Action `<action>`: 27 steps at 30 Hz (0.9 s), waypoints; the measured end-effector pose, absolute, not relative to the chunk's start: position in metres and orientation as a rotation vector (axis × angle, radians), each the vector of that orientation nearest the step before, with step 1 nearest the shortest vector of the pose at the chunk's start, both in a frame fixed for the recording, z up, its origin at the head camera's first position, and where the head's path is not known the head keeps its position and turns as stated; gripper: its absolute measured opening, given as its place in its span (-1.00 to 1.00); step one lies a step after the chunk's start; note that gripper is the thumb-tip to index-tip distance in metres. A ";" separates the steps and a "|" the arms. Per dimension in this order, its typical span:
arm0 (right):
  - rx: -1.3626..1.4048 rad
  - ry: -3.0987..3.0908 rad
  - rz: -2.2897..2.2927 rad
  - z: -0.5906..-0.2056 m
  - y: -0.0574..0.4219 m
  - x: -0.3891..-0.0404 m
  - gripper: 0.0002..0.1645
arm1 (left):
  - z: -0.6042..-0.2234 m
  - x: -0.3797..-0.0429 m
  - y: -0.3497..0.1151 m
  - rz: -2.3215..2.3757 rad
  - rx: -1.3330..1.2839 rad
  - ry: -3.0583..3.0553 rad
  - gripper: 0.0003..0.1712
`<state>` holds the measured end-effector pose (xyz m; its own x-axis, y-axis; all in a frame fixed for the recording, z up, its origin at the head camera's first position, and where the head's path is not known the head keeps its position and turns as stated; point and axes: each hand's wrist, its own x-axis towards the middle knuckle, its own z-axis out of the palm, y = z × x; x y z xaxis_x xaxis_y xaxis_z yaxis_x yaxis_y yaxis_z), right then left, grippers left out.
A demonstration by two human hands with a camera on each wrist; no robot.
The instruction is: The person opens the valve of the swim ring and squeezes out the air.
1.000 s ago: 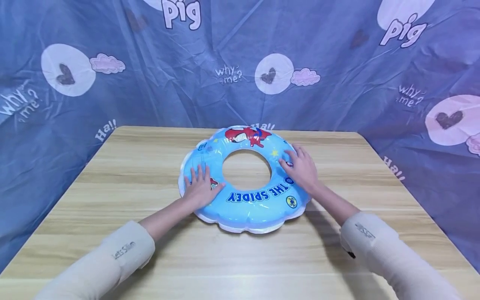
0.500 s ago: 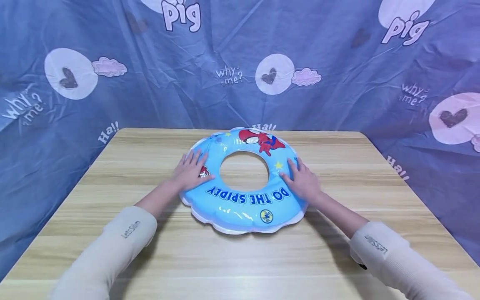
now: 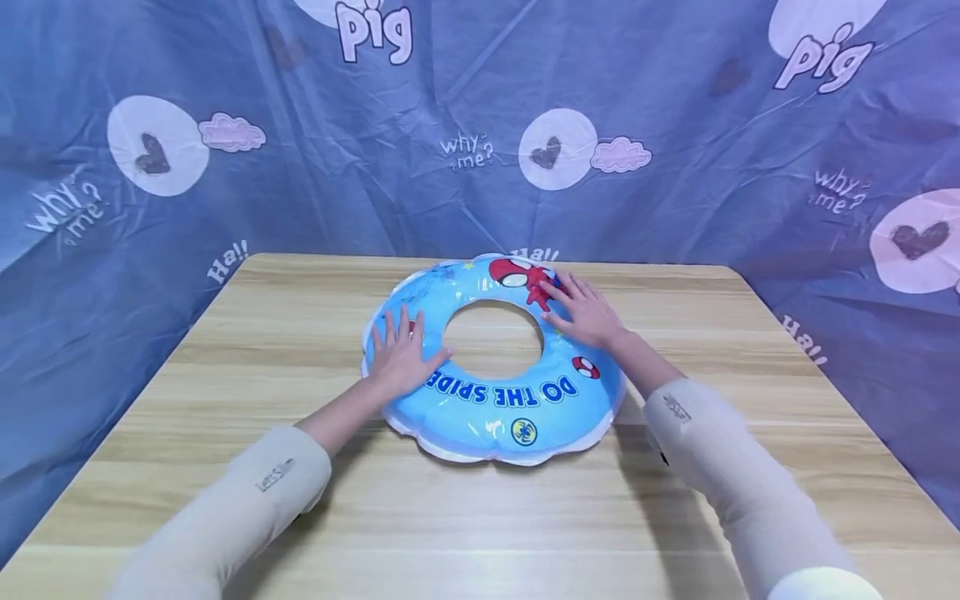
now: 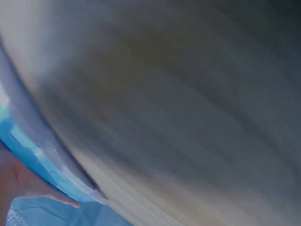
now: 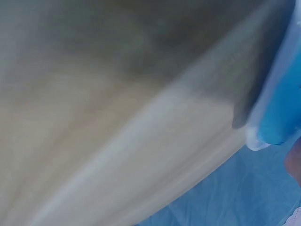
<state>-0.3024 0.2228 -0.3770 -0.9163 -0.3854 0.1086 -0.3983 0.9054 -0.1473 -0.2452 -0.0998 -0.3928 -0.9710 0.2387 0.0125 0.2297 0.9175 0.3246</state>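
A blue inflatable swim ring (image 3: 457,429) with a pale scalloped edge lies on the wooden table. Printed on it are a red spider figure, a round badge and upside-down lettering. My left hand (image 3: 399,360) rests on the ring's left side, fingers straight and spread, its thumb toward the hole. On the upper right side lies my right hand (image 3: 588,317), its extended fingers over part of the red figure. Only an edge of the ring (image 4: 44,157) and part of my left hand (image 4: 21,181) enter the left wrist view. In the right wrist view, the ring (image 5: 282,110) shows at the right edge.
Light wood-grain tabletop (image 3: 480,525) surrounds the ring, its far edge just behind it. Beyond that edge hangs a blue printed cloth (image 3: 390,158), which also runs along both sides.
The ring has turned clockwise, its near side going left and its far side right. Both hands moved nearer to me, then away again along the ring; the left now covers the lettering's end.
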 end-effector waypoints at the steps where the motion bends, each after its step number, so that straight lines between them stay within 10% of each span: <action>1: 0.657 -3.008 0.225 -0.378 0.224 -0.305 -0.19 | -0.396 -0.248 -0.100 0.480 0.392 3.058 0.01; 16: 0.328 -3.045 0.317 -0.384 0.204 -0.237 -0.18 | -0.390 -0.285 -0.125 0.176 0.844 3.059 -0.08; 27: 0.424 -2.958 0.350 -0.390 0.228 -0.282 -0.13 | -0.397 -0.302 -0.106 0.320 0.678 3.097 -0.09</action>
<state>-0.2816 0.2277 -0.3900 -0.9516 -0.2607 0.1630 -0.2915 0.9335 -0.2089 -0.3019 -0.1064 -0.3967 -0.9084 0.4091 0.0866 0.4181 0.8892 0.1857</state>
